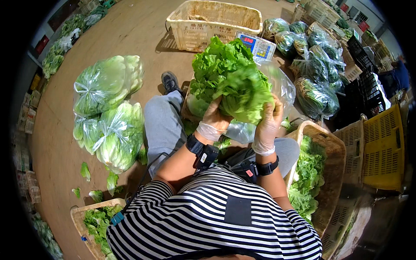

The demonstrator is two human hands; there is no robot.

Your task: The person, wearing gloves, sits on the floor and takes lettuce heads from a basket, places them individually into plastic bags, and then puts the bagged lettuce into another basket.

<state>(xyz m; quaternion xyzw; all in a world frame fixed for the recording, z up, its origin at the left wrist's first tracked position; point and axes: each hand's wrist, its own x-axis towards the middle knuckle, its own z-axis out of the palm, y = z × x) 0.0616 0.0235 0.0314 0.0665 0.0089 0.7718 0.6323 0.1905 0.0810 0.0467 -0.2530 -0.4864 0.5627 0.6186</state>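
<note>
A head of leafy green lettuce (247, 97), partly smeared by motion, is between my two gloved hands. My left hand (214, 119) is wrapped round its near left side. On its right side my right hand (268, 123) grips with curled fingers and the thumb up. More lettuce (214, 63) is heaped just beyond, on something mostly hidden between my knees. A transparent plastic bag (284, 86) spreads out to the right of the heap. Behind it stands a digital scale (256, 46) with a lit red display.
Bagged lettuce (115, 134) lies on the floor at left, with loose leaves (85, 171) nearby. A cream crate (186, 34) stands ahead. Crates of lettuce flank me: one at right (336, 160), one at lower left (79, 219). Bagged greens (318, 97) and a yellow crate (383, 147) are further right.
</note>
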